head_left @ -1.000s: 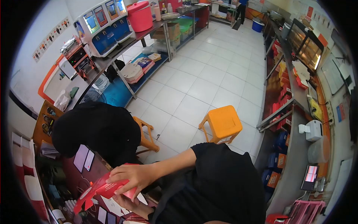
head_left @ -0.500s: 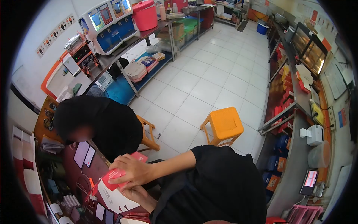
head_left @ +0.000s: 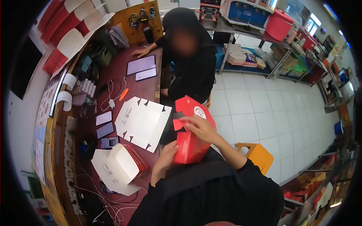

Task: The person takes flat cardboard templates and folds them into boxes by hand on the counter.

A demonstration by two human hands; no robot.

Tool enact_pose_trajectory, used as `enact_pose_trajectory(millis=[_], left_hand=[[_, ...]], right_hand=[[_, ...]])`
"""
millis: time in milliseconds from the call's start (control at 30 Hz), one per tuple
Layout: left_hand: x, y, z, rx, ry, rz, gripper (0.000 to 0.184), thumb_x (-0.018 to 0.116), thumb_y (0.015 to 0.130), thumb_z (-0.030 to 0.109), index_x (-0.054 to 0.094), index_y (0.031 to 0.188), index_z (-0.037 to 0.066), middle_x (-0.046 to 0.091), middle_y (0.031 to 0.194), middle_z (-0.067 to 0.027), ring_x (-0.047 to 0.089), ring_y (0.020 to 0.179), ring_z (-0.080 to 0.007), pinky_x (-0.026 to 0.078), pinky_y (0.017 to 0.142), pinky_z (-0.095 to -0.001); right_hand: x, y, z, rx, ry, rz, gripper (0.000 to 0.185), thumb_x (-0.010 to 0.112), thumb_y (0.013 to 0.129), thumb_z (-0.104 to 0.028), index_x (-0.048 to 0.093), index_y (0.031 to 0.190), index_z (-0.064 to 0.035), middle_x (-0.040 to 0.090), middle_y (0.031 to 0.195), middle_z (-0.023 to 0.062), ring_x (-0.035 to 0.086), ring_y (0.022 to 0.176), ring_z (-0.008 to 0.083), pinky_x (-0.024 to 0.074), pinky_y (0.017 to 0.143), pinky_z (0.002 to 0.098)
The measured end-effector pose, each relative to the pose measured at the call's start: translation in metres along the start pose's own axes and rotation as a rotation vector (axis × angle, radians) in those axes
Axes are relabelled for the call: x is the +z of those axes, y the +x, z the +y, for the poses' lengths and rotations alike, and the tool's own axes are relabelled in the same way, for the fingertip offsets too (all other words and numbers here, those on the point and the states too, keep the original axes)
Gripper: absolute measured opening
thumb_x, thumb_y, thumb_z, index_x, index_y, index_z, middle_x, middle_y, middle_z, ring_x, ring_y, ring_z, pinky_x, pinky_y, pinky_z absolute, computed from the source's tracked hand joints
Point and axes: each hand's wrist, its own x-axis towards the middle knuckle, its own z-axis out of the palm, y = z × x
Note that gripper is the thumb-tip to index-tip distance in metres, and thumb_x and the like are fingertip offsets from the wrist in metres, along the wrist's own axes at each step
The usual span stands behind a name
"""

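A red cardboard food box (head_left: 192, 147), partly folded with a white round logo on one panel, is held up over my lap. My left hand (head_left: 166, 158) grips its near left side, the thumb against the red wall. Across the top of the box, my right hand (head_left: 201, 129) has its fingers on a small red flap beside a dark gap. On the table, a flat unfolded carton (head_left: 145, 122) lies with its white inside up. Nearer me, a nested stack of folded boxes (head_left: 130, 165) shows white insides and red outsides.
Across the table's corner sits a person (head_left: 188, 56) in black, one hand on the maroon table (head_left: 117, 75). Several phones (head_left: 105, 130), a tablet (head_left: 141, 64) and white cables (head_left: 109, 205) lie there. A yellow stool (head_left: 260, 158) stands behind my right arm.
My view has swung left toward the table, so the scene has shifted right. The red box is now turned to show its logo, and my right hand has moved onto its flap.
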Motion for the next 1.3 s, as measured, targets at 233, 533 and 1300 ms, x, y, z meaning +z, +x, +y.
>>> enact_pose_trajectory(millis=[233,533,1300], left_hand=[[-0.006,0.003,-0.017,0.069,0.041,0.09,0.028,0.05,0.095,0.007,0.048,0.121,-0.002,0.064,0.1,-0.0075,0.062,0.086,-0.0102,0.048,0.077,-0.0221],[-0.004,0.004,-0.024,0.113,0.067,0.05,0.027,0.052,0.094,0.004,0.028,0.104,0.01,0.061,0.079,-0.0098,0.059,0.066,-0.0083,0.046,0.057,-0.0211],[-0.16,0.03,-0.109,-0.052,0.117,0.417,0.069,0.058,0.071,0.001,0.033,0.135,0.004,0.051,0.116,-0.0171,0.055,0.099,-0.0267,0.051,0.079,-0.0339]], right_hand=[[0.001,0.023,0.013,-0.025,0.189,-0.468,0.025,0.067,0.084,-0.025,0.067,0.099,-0.0045,0.055,0.069,0.0052,0.052,0.065,0.0129,0.0434,0.064,0.0295],[-0.004,0.01,-0.011,-0.089,-0.277,-0.36,0.027,0.077,0.069,-0.026,0.067,0.083,-0.0046,0.054,0.069,0.0104,0.057,0.072,0.0266,0.0438,0.063,0.0364],[-0.034,-0.073,0.099,0.417,-0.49,-0.074,0.035,0.059,0.079,-0.008,0.051,0.113,-0.0107,0.057,0.092,0.0175,0.061,0.08,0.037,0.0482,0.065,0.0463]])
